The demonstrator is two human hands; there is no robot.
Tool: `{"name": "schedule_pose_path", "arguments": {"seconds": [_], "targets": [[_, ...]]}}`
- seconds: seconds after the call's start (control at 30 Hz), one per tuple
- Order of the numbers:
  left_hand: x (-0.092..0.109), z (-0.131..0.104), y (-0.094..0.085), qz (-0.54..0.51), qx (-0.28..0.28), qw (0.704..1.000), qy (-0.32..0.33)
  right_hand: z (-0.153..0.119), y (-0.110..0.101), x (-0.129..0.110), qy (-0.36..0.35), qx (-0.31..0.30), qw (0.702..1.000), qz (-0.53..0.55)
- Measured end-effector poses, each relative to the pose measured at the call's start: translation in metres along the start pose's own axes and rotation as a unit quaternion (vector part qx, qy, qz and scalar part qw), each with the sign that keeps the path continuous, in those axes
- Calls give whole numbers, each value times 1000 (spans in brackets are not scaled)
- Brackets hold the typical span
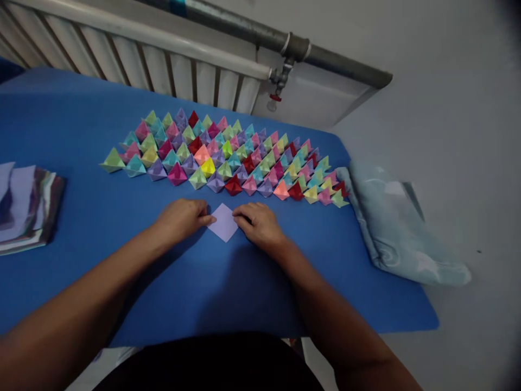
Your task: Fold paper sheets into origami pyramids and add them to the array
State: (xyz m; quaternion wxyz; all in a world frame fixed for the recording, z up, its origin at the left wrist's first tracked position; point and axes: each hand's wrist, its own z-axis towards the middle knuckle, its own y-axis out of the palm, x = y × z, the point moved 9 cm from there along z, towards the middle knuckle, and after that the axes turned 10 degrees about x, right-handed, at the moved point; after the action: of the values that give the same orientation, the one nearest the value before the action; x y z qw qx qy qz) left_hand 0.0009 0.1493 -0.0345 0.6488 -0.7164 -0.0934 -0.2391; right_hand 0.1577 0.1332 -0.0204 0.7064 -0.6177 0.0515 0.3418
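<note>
A small light purple paper square [223,224] lies with its corners pointing up, down and sideways on the blue table. My left hand [184,218] pinches its left corner between thumb and fingers. On the other side, my right hand [259,223] pinches the right corner, fingers curled. Just beyond both hands stand several rows of small folded paper boats [233,185] in green, pink, purple, red, yellow and blue.
At the far left lies a stack of coloured paper [30,209]. A folded pale blue cloth [391,222] rests at the table's right edge. Behind the blue table [163,304] are a white radiator [154,65] and a grey pipe [337,62] with a red-handled valve [275,98].
</note>
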Motion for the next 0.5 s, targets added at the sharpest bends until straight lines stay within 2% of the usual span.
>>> {"name": "schedule_pose_path", "arguments": {"seconds": [0.07,0.13,0.23,0.3,0.4,0.5], "targets": [[4,-2,-4,-24,45,997,53,-1,1,2,5,-12,1000,-12],[19,-8,-9,-34,87,984,151,-2,-1,4,6,-9,999,-32],[41,-21,-4,-23,86,955,284,-2,-9,-1,-15,29,997,-65],[46,-26,1,-9,64,947,315,-3,-11,-8,-49,35,995,-75],[46,-27,2,9,52,946,321,-6,-7,-17,-94,-6,993,-77],[45,-28,0,19,33,946,323,-10,-8,-18,-105,-34,992,-62]]}}
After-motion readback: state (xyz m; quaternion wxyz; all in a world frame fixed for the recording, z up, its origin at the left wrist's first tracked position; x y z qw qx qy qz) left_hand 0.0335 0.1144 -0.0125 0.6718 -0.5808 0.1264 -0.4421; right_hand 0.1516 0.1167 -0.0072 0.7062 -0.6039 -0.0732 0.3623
